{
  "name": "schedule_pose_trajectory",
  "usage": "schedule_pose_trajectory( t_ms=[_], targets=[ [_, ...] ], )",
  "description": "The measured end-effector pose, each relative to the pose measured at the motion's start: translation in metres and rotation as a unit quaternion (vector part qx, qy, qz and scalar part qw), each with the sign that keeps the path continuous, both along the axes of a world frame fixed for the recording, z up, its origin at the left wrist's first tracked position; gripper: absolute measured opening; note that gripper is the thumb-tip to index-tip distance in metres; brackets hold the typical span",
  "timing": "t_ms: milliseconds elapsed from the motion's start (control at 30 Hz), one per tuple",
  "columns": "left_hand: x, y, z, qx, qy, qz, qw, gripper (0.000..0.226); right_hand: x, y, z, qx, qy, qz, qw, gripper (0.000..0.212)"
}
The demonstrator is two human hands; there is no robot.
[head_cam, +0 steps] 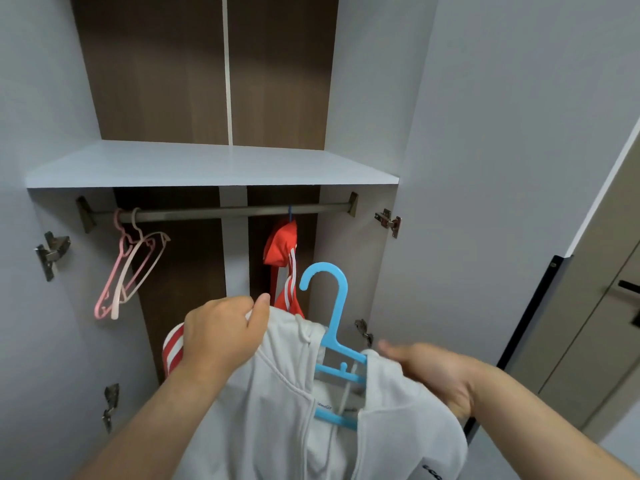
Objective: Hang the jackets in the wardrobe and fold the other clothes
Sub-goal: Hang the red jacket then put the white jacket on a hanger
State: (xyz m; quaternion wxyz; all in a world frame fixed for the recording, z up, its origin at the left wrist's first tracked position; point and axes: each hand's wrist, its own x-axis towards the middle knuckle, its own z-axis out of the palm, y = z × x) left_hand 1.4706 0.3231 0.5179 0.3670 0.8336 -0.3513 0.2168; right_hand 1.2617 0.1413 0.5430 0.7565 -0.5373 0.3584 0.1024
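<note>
At six o'clock, a white hooded jacket [284,410] sat on a blue plastic hanger [337,327]. The left grip [221,334] curled round its hood at seven; the right grip [433,379], blurred, lay on its shoulder at five, clasp unclear. Beyond, a red white-striped jacket [281,249] hung from the wardrobe's metal rail [214,213], with two pale plastic hangers [128,268] at nine.

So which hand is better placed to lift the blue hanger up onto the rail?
Probably the right. The right hand lies on the white jacket's shoulder beside the blue hanger, so it could carry it up to the rail. The left hand grips hood cloth, away from the hanger.
</note>
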Motion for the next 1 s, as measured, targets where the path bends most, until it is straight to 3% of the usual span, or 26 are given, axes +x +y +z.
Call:
schedule_pose_trajectory(
  t_ms=[67, 133, 267, 367, 467, 633, 700, 800, 900, 1000],
  targets=[
    [-0.002, -0.004, -0.002, 0.006, -0.031, -0.006, 0.999, 0.056, -0.001, 0.003, -0.009, 0.0, 0.049, 0.053, 0.997, 0.035],
    [-0.001, -0.006, -0.005, 0.018, -0.043, -0.008, 0.999, 0.054, -0.001, 0.003, -0.014, -0.02, 0.056, 0.048, 0.997, 0.037],
    [0.005, -0.006, -0.01, 0.034, -0.024, 0.005, 0.999, 0.056, 0.002, 0.002, -0.011, 0.047, -0.024, -0.041, 0.998, 0.022],
    [0.008, -0.004, -0.011, 0.04, -0.006, 0.016, 0.999, 0.053, 0.003, 0.004, -0.014, 0.053, -0.039, -0.002, 0.998, 0.006],
    [0.009, -0.003, -0.011, 0.043, 0.008, 0.023, 0.999, 0.052, 0.008, 0.0, -0.023, 0.005, -0.052, -0.017, 0.998, 0.027],
    [0.018, 0.006, -0.001, 0.185, 0.059, 0.011, 0.981, 0.044, 0.008, -0.008, -0.006, -0.028, -0.152, -0.143, 0.978, 0.012],
    [0.021, 0.009, 0.0, 0.257, 0.089, -0.039, 0.962, 0.041, 0.007, -0.01, 0.007, -0.072, -0.207, -0.213, 0.952, 0.013],
    [0.016, 0.008, 0.0, 0.245, 0.138, -0.075, 0.957, 0.036, 0.002, -0.002, 0.02, -0.22, -0.282, -0.253, 0.899, 0.015],
    [0.013, 0.003, 0.003, 0.185, 0.15, -0.079, 0.968, 0.032, -0.001, 0.016, 0.015, -0.457, -0.274, -0.209, 0.82, 0.024],
    [0.011, 0.001, 0.004, 0.13, 0.138, -0.105, 0.976, 0.03, -0.01, 0.024, 0.0, -0.547, -0.254, -0.094, 0.792, 0.03]
  ],
)
